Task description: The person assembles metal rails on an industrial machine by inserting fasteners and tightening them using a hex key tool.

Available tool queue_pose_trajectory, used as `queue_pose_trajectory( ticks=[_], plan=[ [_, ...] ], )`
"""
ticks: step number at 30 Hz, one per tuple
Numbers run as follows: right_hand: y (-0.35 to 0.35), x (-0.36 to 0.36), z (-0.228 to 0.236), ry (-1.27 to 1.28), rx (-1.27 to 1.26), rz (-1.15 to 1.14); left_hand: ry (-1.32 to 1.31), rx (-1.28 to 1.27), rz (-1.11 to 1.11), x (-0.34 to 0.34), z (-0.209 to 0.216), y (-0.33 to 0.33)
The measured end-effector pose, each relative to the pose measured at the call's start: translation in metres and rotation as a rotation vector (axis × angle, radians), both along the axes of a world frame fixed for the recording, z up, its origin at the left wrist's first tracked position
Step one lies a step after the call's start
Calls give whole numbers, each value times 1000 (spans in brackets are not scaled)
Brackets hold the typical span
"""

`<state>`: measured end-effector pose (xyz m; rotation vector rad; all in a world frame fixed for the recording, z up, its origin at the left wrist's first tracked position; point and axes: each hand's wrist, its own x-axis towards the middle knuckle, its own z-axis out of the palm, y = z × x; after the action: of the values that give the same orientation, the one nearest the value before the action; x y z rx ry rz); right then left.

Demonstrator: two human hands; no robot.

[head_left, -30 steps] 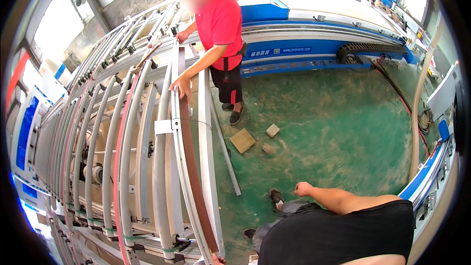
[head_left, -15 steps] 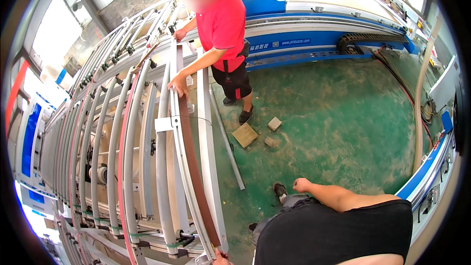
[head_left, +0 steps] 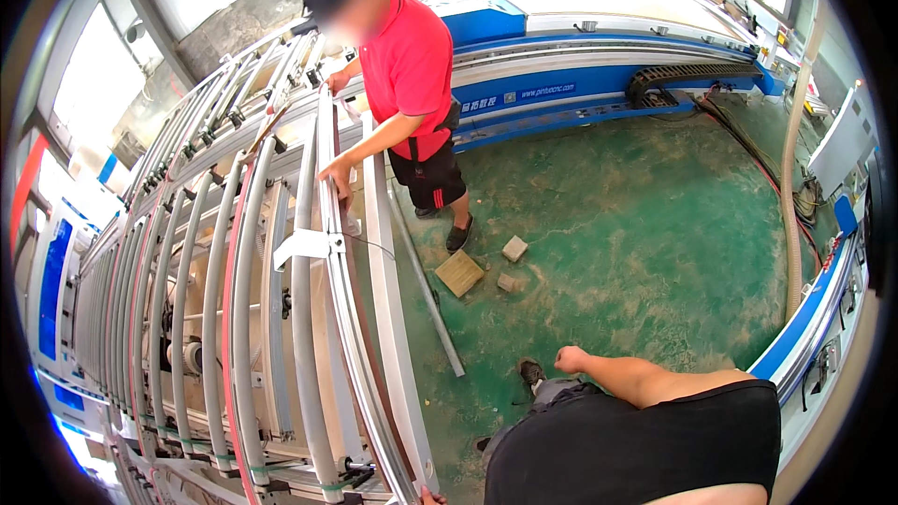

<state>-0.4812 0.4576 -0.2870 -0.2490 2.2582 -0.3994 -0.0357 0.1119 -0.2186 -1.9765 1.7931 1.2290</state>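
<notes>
At the lower edge, my left hand [head_left: 431, 497] is mostly cut off; its visible fingers are closed on the near end of a long metal rail [head_left: 358, 355]. The rail is silvery with a brown side face, and runs away along the edge of a roller frame. My right hand [head_left: 572, 359] is a fist, held in front of my body over the floor with nothing visible in it. Across from me, a co-worker in a red shirt [head_left: 412, 56] holds the far part of the rail with both hands. A white tag [head_left: 301, 245] sticks out from the rail's middle.
The roller frame [head_left: 217, 318] of grey tubes fills the left. A loose metal tube [head_left: 432, 299] lies on the green floor, near a wooden block [head_left: 459, 273] and smaller blocks. A blue and white machine [head_left: 599, 84] stands behind; a hose [head_left: 795, 206] runs along the right.
The rail has turned, so less of its brown face shows. The co-worker leans lower over it, hands still on it. My right fist stays closed; the view has shifted slightly.
</notes>
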Motion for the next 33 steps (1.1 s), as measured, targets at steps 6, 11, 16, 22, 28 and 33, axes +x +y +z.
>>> queue_pose_trajectory(
  ticks=[6,11,16,22,28,33],
  plan=[
    [-8,5,-5,-4,-59,-17,206,57,177,-5,36,29],
    [-3,7,-8,20,-29,20,120,45,-78,-37,78,52],
    [-1,6,9,-77,-15,-26,333,372,303,-33,45,60],
    [10,2,-3,74,-16,25,1146,746,979,-62,44,75],
    [-4,-6,11,8,-102,-77,1603,409,1017,-79,61,71],
    [-5,-7,20,32,-74,-65,1634,373,1057,-81,65,70]
  ],
)
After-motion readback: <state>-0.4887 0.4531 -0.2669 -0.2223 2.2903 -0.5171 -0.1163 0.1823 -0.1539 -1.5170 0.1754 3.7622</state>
